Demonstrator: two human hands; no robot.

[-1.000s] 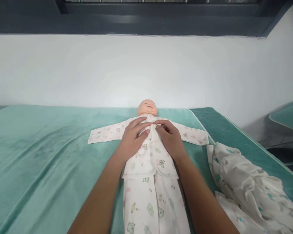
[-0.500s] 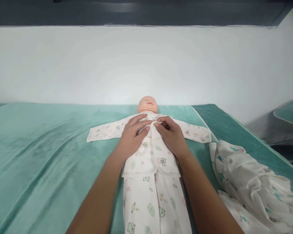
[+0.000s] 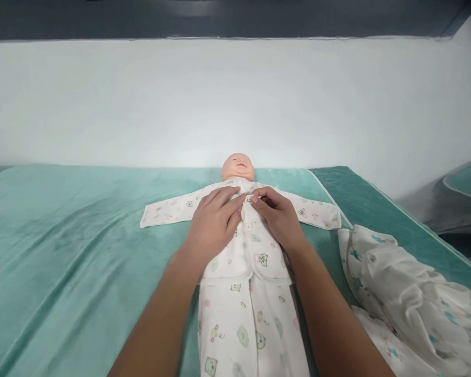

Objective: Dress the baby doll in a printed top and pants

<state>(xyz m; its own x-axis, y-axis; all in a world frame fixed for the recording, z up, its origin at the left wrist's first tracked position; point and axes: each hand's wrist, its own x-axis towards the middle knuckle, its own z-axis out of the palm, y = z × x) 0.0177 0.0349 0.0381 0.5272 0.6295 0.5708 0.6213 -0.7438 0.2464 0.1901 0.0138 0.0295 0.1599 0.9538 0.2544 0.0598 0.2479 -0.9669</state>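
Note:
A baby doll (image 3: 238,166) lies on its back in a white baby shirt (image 3: 224,264) printed with small animals, its sleeves spread out to both sides. At the chest, my left hand (image 3: 215,217) rests over the shirt front, its thumb and index finger closed on the cloth at the front opening. Opposite it, my right hand (image 3: 277,212) pinches the edge of the same opening between thumb and index finger. A round button (image 3: 248,226) shows just below the fingertips. Matching white baby trousers (image 3: 227,327) cover the doll's legs. The fingertips partly hide the pinched spot.
Beneath the doll spreads a green sheet (image 3: 82,251), wrinkled on the left. Crumpled white cloth (image 3: 404,283) with blue-green prints lies at the right. A white wall (image 3: 235,99) stands behind the doll's head, with a dark ledge (image 3: 235,18) above.
My left thumb has drawn in toward the index finger, and the left fingers lie closer together. My right hand keeps its pinch at nearly the same spot.

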